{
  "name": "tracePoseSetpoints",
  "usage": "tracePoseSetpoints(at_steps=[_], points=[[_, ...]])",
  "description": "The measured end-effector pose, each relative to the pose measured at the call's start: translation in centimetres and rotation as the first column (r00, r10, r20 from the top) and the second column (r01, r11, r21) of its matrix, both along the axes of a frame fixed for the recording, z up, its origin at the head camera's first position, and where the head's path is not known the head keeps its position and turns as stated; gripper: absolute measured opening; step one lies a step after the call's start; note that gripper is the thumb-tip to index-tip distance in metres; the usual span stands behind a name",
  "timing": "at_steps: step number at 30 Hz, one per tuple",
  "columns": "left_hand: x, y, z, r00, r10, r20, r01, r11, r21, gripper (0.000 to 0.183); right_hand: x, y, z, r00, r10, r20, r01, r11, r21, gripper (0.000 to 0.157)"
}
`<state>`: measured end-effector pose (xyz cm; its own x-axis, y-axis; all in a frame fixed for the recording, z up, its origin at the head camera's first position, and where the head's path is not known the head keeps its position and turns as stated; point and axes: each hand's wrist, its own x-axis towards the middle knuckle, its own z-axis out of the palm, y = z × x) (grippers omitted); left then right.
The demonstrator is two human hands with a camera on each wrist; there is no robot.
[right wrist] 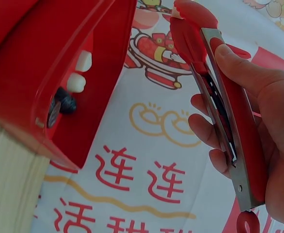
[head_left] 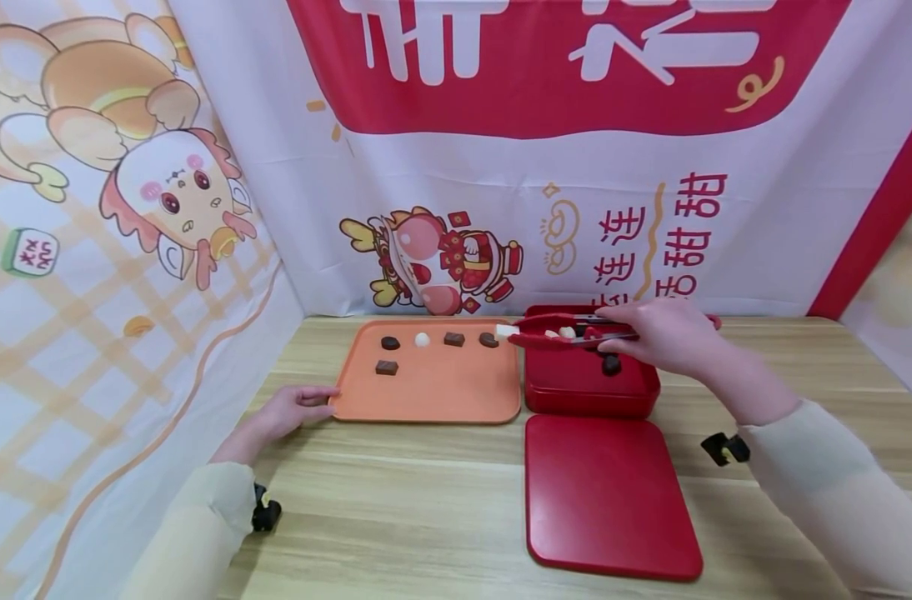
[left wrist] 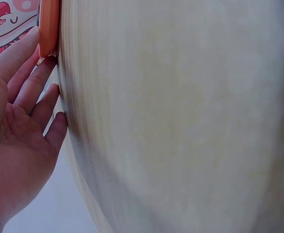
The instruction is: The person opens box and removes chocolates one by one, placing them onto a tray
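Note:
My right hand (head_left: 662,333) grips red-and-silver tongs (right wrist: 231,121) around their handles. Their closed red tips hold a white block-shaped piece (head_left: 507,331) above the right rim of the orange tray (head_left: 441,396). Thumb and fingers of my left hand (head_left: 294,411) pinch the tray's near left corner, the other fingers spread loosely in the left wrist view. On the tray lie dark chocolates (head_left: 386,367) and a round white one (head_left: 422,339). Beside it stands the open red box (head_left: 591,404), where white pieces (right wrist: 76,82) and dark pieces (right wrist: 66,104) show.
A flat red lid (head_left: 609,496) lies on the wooden table (head_left: 396,500) in front of the box. A printed cloth (head_left: 441,167) hangs behind the table, and another patterned cloth (head_left: 126,400) covers the left side.

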<state>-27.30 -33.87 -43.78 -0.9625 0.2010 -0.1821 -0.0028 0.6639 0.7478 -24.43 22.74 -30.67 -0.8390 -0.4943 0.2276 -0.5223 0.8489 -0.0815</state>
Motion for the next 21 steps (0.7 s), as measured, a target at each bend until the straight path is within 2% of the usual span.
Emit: tracePoseSetpoints(at_steps=[15,21], points=[[0.1,-0.1,-0.1,1.0,-0.003,0.001,0.003,1.0,0.015,0.049,-1.2,-3.1,-1.5,0.999,0.027,0.033,-0.028,0.999,0.028,0.054],[0.1,0.0,0.0,1.0,-0.003,0.0,0.003,1.0,0.006,0.048,-1.8,-4.4,-2.2,0.997,0.061,0.037,-0.062,0.998,0.029,0.053]])
